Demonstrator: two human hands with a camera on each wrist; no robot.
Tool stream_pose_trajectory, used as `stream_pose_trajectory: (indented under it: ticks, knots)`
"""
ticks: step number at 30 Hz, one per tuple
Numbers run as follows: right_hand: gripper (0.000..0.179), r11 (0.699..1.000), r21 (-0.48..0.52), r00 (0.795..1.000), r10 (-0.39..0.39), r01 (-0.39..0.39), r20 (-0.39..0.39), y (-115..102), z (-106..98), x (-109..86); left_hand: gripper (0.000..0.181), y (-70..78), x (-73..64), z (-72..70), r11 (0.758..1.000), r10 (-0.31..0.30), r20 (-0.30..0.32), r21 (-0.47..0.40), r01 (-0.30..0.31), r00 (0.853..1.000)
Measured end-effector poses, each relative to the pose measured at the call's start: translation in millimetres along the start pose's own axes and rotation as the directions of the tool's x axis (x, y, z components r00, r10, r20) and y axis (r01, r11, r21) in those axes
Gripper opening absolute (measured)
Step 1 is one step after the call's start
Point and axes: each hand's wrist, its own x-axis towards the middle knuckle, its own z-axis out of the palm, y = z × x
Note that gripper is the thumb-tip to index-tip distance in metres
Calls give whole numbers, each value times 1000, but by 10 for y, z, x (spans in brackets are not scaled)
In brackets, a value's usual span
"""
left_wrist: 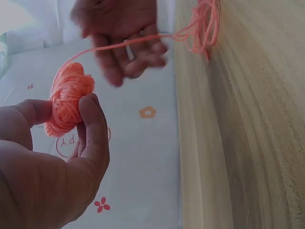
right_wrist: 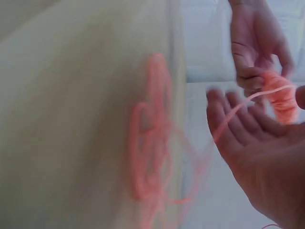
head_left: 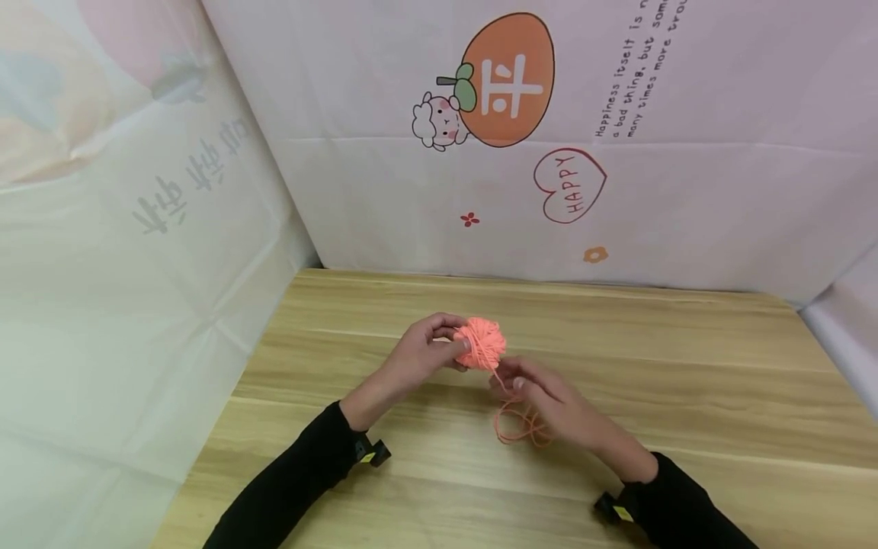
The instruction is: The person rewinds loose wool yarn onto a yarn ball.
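Between thumb and fingers, my left hand [head_left: 423,352] grips a small ball of coral-pink yarn [head_left: 482,344] above the wooden table. A single strand [left_wrist: 114,46] leaves the ball and crosses in front of the palm side of my right hand [right_wrist: 259,157]. The right hand's fingers are mostly extended and loosely spread, with no visible pinch on the strand. From there the strand runs down to a loose tangle of yarn loops [head_left: 524,427] lying on the table below the right hand. The right hand is blurred in the left wrist view.
The pale wood table [head_left: 439,496] reaches back to a white printed cloth [head_left: 384,206] hanging behind it. Another light cloth [head_left: 137,320] hangs along the left side. Each black sleeve carries a small wrist camera, such as the left one [head_left: 373,453].
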Motion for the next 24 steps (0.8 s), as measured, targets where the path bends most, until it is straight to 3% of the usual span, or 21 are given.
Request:
stream_pose_trajectory:
  ticks: [6, 10, 13, 16, 21, 24]
  knots:
    - [45, 995, 70, 975, 89, -76, -206, -182, -29, 177, 31, -36, 1, 88, 996, 66, -12, 64, -65, 998]
    - [48, 980, 144, 951, 171, -137, -259, -223, 26, 260, 27, -52, 6, 164, 996, 77, -25, 37, -76, 997]
    - [43, 975, 182, 949, 173, -127, -265, -201, 49, 281, 26, -68, 11, 188, 998, 66, -13, 15, -66, 998]
    - [39, 981, 160, 961, 143, -107, -236, -197, 12, 279, 29, -69, 1, 159, 997, 45, 41, 60, -47, 998]
    - [37, 999, -18, 987, 48, -51, -151, -345, -150, 270, 45, -34, -27, 68, 975, 6, 151, 218, -39, 989]
    - [38, 992, -122, 994, 8, -21, -112, -458, -226, 265, 49, -28, -27, 56, 965, 4, 181, 258, -52, 983]
